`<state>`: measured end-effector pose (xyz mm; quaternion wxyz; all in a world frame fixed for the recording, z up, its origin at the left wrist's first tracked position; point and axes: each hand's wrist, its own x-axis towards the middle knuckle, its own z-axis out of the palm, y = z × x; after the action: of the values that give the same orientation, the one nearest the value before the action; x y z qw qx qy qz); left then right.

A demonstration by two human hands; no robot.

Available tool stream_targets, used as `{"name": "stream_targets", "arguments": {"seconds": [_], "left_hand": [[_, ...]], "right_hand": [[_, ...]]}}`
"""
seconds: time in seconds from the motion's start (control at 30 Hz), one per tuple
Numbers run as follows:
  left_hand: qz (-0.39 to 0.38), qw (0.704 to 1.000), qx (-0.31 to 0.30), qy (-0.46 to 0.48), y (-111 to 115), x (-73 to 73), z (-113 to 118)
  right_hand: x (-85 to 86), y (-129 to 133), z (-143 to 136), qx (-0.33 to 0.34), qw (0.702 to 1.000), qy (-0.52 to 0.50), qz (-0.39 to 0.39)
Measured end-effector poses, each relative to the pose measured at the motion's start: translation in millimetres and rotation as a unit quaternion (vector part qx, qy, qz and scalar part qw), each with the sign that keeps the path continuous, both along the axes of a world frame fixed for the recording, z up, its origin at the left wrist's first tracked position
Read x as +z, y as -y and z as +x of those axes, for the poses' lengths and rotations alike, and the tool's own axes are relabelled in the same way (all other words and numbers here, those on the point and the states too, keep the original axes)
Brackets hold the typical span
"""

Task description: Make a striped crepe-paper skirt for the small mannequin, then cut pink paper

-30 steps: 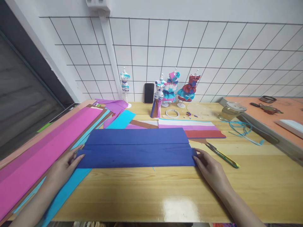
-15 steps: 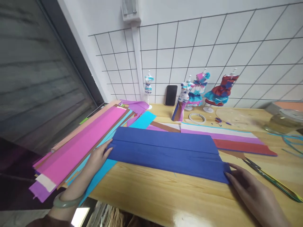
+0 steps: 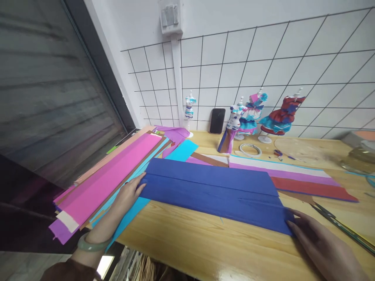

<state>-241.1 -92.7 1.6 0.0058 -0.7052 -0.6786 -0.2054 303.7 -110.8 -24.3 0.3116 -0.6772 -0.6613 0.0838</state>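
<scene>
A wide strip of dark blue crepe paper (image 3: 205, 185), with a long crease along it, lies across the wooden table. At its left end my left hand (image 3: 128, 195) pinches the edge between thumb and fingers. My right hand (image 3: 318, 238) grips the lower right corner the same way. Under my left forearm runs a light blue paper strip (image 3: 129, 218), partly hidden. A pair of scissors (image 3: 341, 222) lies just beyond my right hand. Red paper (image 3: 313, 188) and purple paper (image 3: 301, 175) lie behind the blue strip's right end.
Pink paper (image 3: 114, 173) tops a stack at the left. Along the wall stand several small dress forms, one in a red and blue dress (image 3: 283, 117), and a black phone (image 3: 217, 121). A tape roll (image 3: 250, 150) lies before them. A glass jar (image 3: 360, 158) stands far right.
My viewpoint has turned slightly, so everything sits a little further right in the picture. Both hands keep their hold on the blue crepe paper, which looks unchanged.
</scene>
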Motion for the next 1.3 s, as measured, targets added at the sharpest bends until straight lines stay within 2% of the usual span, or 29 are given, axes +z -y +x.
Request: {"name": "stream_targets", "arguments": {"seconds": [0.27,0.43,0.6,0.77,0.97,1.3], "left_hand": [[-0.01,0.999,0.013,-0.027,-4.1,-5.2,-5.3],[-0.043,0.998,0.042,-0.018,-5.4,3.3,-0.3],[-0.057,0.997,0.046,-0.012,-3.8,9.7,3.4],[-0.037,0.998,0.04,0.004,-4.5,8.4,2.9],[-0.033,0.998,0.032,0.03,-2.5,5.9,3.1],[-0.023,0.999,0.024,0.015,2.0,8.5,4.6]], "right_hand": [[4.6,1.8,-8.0,0.033,0.999,0.012,-0.009],[8.6,1.7,-10.1,0.031,0.999,0.019,-0.002],[7.7,-0.8,-6.6,0.061,0.995,0.067,0.046],[2.1,-2.6,-1.7,0.122,0.976,0.16,0.085],[-5.5,-1.4,7.5,0.203,0.942,0.253,0.093],[-13.3,-7.0,14.3,0.23,0.92,0.287,0.137]]}}
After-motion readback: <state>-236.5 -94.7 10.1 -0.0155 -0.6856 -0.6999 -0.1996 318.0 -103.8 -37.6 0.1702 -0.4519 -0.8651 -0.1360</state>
